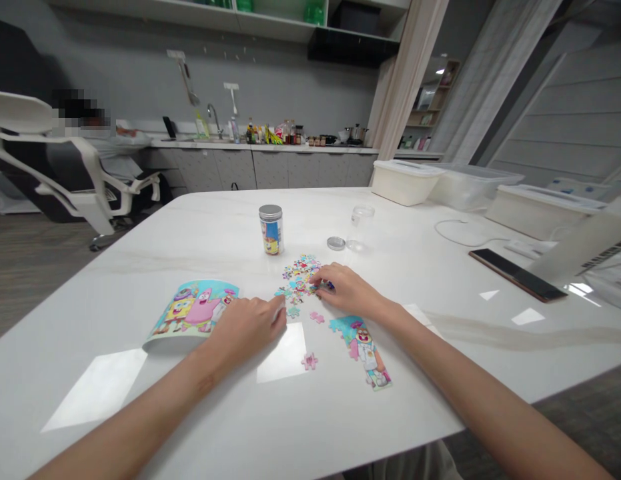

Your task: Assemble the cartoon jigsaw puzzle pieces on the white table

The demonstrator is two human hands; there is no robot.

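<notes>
A pile of loose jigsaw puzzle pieces [304, 267] lies mid-table. My right hand [347, 288] is over its right side, fingers curled around a dark blue puzzle piece [331, 285]. At the pile's near left edge, my left hand [254, 321] rests with fingers curled in; whatever they hold is hidden. Behind that hand lies a curled picture sheet [195, 308] of cartoon characters, partly covered. A joined strip of puzzle [363, 350] sits below my right wrist. Single pieces lie apart: a pink piece [317, 317], a teal piece [293, 312] and another pink piece [309, 361].
Beyond the pile stand a lidded jar [271, 230], a loose metal lid [335, 243] and a clear jar [361, 230]. To the right are a phone [517, 275], a cable [443, 230] and storage boxes [407, 183]. A person sits in a white chair [85, 173] at the far left.
</notes>
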